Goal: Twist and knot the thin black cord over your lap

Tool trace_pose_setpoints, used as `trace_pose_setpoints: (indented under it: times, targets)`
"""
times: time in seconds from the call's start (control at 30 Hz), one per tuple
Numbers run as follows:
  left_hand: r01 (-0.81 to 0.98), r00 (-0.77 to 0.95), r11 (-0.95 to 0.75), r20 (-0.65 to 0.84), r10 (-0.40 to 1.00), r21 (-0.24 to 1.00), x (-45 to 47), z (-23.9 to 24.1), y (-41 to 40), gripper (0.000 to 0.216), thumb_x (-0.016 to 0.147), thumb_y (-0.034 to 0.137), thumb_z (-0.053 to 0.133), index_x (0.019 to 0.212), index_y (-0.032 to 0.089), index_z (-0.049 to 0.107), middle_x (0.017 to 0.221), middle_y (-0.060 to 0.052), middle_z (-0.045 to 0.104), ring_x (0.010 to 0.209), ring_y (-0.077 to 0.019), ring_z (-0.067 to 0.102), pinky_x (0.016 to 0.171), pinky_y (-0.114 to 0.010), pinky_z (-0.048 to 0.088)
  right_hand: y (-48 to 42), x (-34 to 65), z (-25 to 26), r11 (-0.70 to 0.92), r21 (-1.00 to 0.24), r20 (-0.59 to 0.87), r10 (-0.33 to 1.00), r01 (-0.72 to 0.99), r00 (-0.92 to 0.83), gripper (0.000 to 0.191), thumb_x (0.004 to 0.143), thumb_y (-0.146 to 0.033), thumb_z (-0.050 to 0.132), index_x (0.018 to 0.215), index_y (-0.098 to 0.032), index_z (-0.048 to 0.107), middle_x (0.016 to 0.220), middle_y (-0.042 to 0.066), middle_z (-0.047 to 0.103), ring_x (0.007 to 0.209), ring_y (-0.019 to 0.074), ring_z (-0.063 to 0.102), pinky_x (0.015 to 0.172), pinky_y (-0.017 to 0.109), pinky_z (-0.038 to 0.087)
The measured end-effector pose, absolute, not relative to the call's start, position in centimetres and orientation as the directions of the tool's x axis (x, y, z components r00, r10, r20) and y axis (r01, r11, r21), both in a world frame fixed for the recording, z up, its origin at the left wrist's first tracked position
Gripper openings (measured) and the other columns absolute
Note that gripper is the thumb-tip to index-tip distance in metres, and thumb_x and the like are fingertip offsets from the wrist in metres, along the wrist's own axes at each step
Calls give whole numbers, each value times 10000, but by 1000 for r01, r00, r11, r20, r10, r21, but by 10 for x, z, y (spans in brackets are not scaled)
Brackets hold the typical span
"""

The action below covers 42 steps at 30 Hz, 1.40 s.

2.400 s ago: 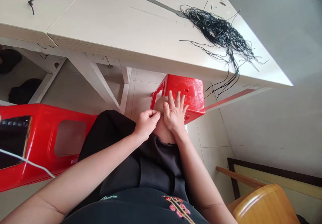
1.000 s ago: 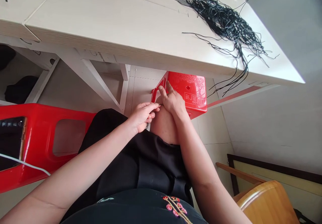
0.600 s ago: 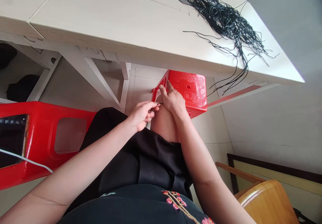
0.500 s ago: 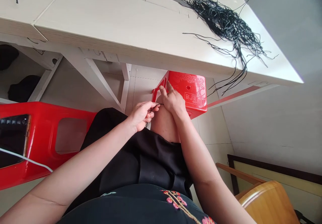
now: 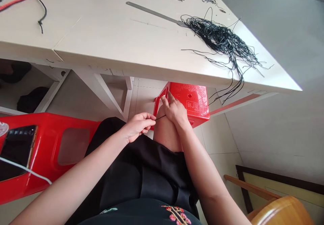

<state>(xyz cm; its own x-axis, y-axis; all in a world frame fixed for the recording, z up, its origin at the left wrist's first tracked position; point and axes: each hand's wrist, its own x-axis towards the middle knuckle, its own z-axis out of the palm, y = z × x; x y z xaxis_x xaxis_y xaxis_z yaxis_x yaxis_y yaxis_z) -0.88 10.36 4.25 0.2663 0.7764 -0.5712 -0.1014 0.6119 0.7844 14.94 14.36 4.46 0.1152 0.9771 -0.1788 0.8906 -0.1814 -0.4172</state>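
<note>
A thin black cord (image 5: 161,117) runs in a short straight stretch across a bare knee (image 5: 165,134). My left hand (image 5: 140,125), at the left side of the knee, pinches one end between thumb and fingers. On top of the knee lies my right hand (image 5: 176,111), flat with its fingers stretched forward. The cord passes under that palm, and its far part is hidden there.
Above, a pale table (image 5: 106,46) holds a tangled bundle of black cords (image 5: 220,37), some hanging over its edge, and a steel ruler (image 5: 154,13). A red stool (image 5: 197,96) stands beyond the knee. Another red stool (image 5: 47,144) at left carries a phone (image 5: 19,147).
My left hand has moved left, away from the right hand, so a longer stretch of cord shows. The view has tilted up, showing more of the table. My right hand stays flat on the knee.
</note>
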Motion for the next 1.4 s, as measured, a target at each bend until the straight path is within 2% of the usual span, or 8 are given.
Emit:
trace_pose_setpoints:
  times: [0.23, 0.4, 0.5, 0.7, 0.87, 1.07, 1.3, 1.4]
  targets:
    - [-21, 207, 498, -483, 851, 867, -23, 30, 102, 223, 596, 173, 732, 777, 150, 603, 632, 6, 617, 538, -79, 546, 518, -203, 419, 144, 149, 44, -187, -432, -174, 977, 882, 122, 696, 867, -658, 160, 1408, -244, 300, 1236, 122, 570, 1150, 305, 502, 871, 429, 416]
    - [-43, 197, 499, -483, 853, 865, -28, 29, 104, 245, 643, 258, 725, 827, 153, 601, 705, -38, 674, 648, -118, 610, 591, -229, 439, 143, 149, 43, -187, -439, -177, 977, 879, 119, 705, 864, -663, 160, 1410, -239, 297, 1234, 126, 568, 1157, 309, 493, 863, 427, 420]
    - [-68, 229, 516, -490, 841, 854, -29, 30, 104, 245, 670, 283, 706, 845, 153, 593, 713, -37, 671, 650, -120, 608, 610, -244, 440, 143, 150, 42, -181, -448, -161, 980, 875, 121, 696, 864, -662, 168, 1402, -245, 313, 1226, 124, 573, 1159, 308, 493, 874, 435, 416]
    - [-75, 250, 536, -505, 826, 841, -29, 35, 102, 226, 705, 336, 668, 823, 149, 623, 774, -48, 662, 630, -97, 561, 579, -224, 401, 143, 151, 40, -181, -454, -157, 980, 873, 122, 693, 861, -665, 177, 1397, -250, 325, 1227, 126, 571, 1153, 312, 497, 879, 439, 414]
    - [-5, 202, 461, -450, 870, 887, -30, 32, 103, 215, 608, 223, 738, 793, 163, 647, 701, 2, 606, 613, -85, 534, 554, -204, 378, 143, 152, 40, -180, -447, -154, 980, 876, 123, 696, 862, -665, 165, 1401, -252, 315, 1229, 125, 567, 1146, 321, 496, 867, 450, 420]
    - [-82, 195, 484, -462, 865, 871, -29, 29, 104, 241, 657, 291, 713, 834, 159, 617, 686, -4, 610, 617, -98, 565, 568, -217, 402, 142, 152, 41, -180, -440, -155, 980, 880, 122, 698, 863, -663, 160, 1385, -239, 345, 1196, 130, 577, 1113, 327, 512, 847, 452, 430]
    - [-56, 207, 521, -500, 841, 852, -28, 36, 103, 238, 715, 358, 659, 836, 158, 608, 671, -8, 598, 544, -68, 503, 475, -184, 324, 141, 153, 41, -178, -446, -160, 980, 877, 118, 712, 856, -673, 149, 1374, -232, 361, 1203, 137, 568, 1123, 325, 502, 848, 449, 427]
    - [-30, 236, 483, -463, 854, 875, -29, 37, 102, 215, 648, 288, 719, 789, 158, 622, 678, 10, 580, 548, -55, 487, 484, -181, 330, 140, 153, 41, -180, -447, -160, 980, 876, 119, 716, 856, -675, 141, 1374, -232, 361, 1208, 136, 566, 1127, 324, 500, 848, 446, 426]
